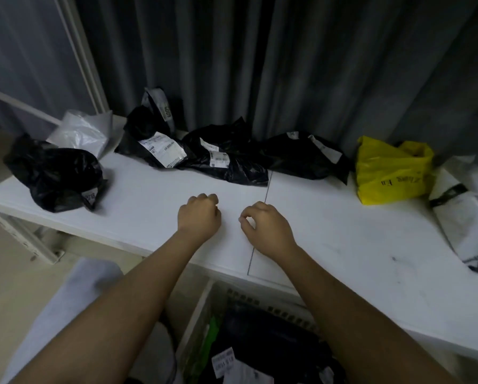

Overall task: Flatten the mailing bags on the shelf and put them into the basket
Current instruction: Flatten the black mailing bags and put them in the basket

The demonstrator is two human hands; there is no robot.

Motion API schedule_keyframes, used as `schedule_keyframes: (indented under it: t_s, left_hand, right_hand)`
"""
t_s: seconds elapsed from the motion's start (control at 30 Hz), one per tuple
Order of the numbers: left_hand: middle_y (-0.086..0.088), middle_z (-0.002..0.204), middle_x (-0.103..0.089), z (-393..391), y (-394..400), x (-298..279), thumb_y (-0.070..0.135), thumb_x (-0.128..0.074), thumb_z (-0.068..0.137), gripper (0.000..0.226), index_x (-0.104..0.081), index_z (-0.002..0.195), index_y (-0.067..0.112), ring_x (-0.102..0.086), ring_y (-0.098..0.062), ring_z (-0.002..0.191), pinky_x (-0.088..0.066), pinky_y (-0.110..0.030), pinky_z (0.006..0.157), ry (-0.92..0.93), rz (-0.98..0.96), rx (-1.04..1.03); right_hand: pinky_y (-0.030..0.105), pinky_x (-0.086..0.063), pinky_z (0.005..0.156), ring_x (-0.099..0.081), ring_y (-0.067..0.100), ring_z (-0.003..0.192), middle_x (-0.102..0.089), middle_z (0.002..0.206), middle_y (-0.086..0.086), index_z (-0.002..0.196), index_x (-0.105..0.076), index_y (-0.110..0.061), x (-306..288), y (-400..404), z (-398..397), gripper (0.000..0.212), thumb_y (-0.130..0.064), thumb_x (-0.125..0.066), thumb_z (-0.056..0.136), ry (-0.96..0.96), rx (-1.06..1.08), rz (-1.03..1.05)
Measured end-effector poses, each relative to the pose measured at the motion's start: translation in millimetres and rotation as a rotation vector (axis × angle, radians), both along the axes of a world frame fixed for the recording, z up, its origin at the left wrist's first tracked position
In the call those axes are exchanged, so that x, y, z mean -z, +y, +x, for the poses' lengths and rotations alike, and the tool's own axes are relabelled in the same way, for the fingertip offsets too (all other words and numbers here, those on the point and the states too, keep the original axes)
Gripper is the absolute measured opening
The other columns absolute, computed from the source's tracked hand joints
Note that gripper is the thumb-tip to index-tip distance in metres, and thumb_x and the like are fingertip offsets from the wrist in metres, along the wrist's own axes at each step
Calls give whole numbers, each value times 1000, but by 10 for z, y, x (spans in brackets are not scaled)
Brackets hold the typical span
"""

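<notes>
Head view: both hands, left hand (198, 214) and right hand (265, 225), hover over the white shelf (343, 231), fingers curled, holding nothing. Crumpled black plastic mailing bags (226, 155) lie along the back; I'd grab the nearest, press it flat, then drop it into the white slotted basket (202, 314) below.

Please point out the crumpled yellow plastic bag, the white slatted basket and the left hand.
Crumpled yellow plastic bag (390, 173): head view, its front face.
White slatted basket (202, 314): head view, its left wall.
Left hand (199, 214): head view, its back.
</notes>
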State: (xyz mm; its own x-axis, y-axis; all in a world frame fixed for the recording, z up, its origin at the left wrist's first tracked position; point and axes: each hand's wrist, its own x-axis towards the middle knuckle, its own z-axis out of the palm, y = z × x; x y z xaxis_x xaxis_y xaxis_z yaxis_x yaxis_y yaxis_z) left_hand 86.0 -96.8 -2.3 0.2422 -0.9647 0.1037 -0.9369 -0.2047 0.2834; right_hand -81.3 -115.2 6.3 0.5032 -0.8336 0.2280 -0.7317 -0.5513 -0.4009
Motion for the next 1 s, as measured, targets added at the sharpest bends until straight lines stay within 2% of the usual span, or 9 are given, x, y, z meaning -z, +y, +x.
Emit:
schedule_keyframes:
  t_s: [0.1,0.23,0.33,0.43,0.63,0.7,0.8,0.9,1.0]
  left_hand:
    - [-13,128,-51,298,-276,-56,18,-43,95,39,-46,133,8,-45,-32,118,-43,-38,84,-51,16,-78]
    - [-15,131,-51,693,-640,-70,20,-44,94,42,-41,133,6,-40,-33,125,-41,-39,90,-101,55,-151]
    - [-15,149,-31,981,-867,-28,23,-46,93,53,-30,142,8,-20,-33,142,-31,-42,107,-139,67,-206]
    - [-14,159,-9,1216,-1093,39,20,-46,91,67,-15,149,11,-3,-33,147,-17,-43,115,-183,42,-246]
    - [-9,161,8,1476,-1568,65,19,-45,95,73,0,153,20,10,-30,147,-4,-49,118,-308,101,-60]
    - [-7,161,7,1535,-1705,56,25,-47,95,72,-4,153,29,11,-30,147,0,-52,116,-352,127,2]
    - [-9,161,-1,1565,-1815,44,31,-50,95,54,-32,145,36,9,-32,147,6,-56,114,-460,151,46]
    - [-9,154,-24,1541,-1771,17,25,-52,93,36,-52,129,30,-4,-32,146,5,-56,114,-511,106,26]
    - [-6,142,-40,1521,-1611,-9,15,-50,91,34,-54,124,22,-18,-29,141,0,-53,115,-456,22,18]
  right_hand:
    - [32,-46,80,-51,19,106,-60,111,1,109,-66,-16,-43,-303,244,25,-27,-47,97,28,-22,8]
    - [32,-47,80,-51,19,107,-58,112,1,110,-65,-16,-66,-642,577,26,-29,-47,97,78,-59,-1]
    - [33,-47,81,-51,20,106,-57,111,2,110,-65,-15,-47,-869,804,26,-28,-46,97,109,-83,-1]
    - [34,-47,82,-51,20,106,-57,111,2,108,-65,-14,-2,-1105,1016,25,-28,-47,96,108,-98,-9]
    - [26,-40,73,-51,20,105,-58,109,5,99,-67,-11,76,-1466,1399,21,-21,-49,94,85,-170,-81]
    - [28,-40,73,-53,24,100,-59,107,7,95,-67,-9,84,-1543,1510,20,-18,-50,92,86,-209,-91]
    - [30,-41,71,-55,27,93,-60,101,11,90,-66,-5,125,-1582,1597,23,-16,-46,90,54,-269,-66]
    - [34,-46,77,-54,26,98,-59,107,9,96,-67,-6,172,-1520,1578,22,-15,-48,91,38,-277,-19]
    - [35,-47,83,-53,25,103,-59,111,7,100,-67,-8,194,-1402,1491,21,-13,-49,91,27,-266,20]
